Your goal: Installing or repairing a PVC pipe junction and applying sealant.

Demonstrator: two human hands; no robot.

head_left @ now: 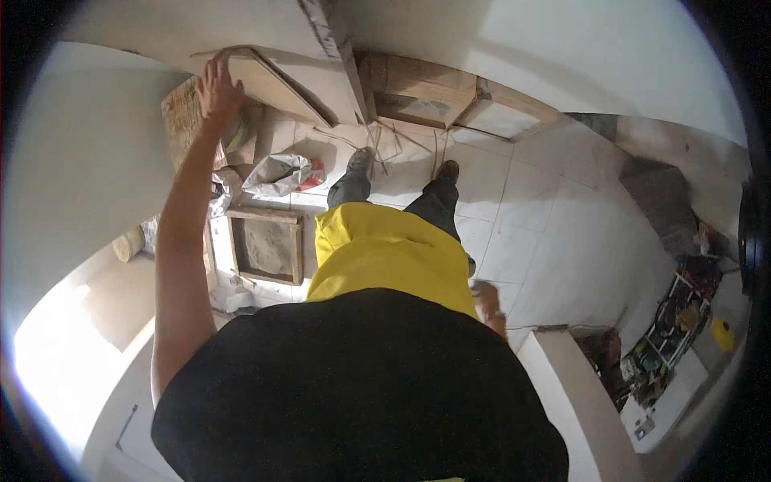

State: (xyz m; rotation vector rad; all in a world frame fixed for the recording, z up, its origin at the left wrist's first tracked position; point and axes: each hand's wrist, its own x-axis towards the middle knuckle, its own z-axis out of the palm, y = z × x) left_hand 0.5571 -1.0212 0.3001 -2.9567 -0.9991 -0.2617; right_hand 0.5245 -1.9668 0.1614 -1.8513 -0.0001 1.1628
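At the upper left, my left arm reaches forward, and my left hand (218, 90) has its fingers spread at the near end of a pale, thin board (275, 84) that leans against the wall. Below that hand are a weathered wooden piece (181, 116) and a crumpled white-and-red bag (277, 175). My right hand (486, 304) hangs low beside the yellow cloth (381, 257) at my body, partly hidden; whether it holds anything I cannot tell.
A wood-framed screen (265, 245) lies on the tiled floor (546, 209). Wooden crates (430, 96) and thin rods stand ahead of my feet. At right are a dark slab (658, 201), a rack of tools (666, 321) and a white ledge (562, 386).
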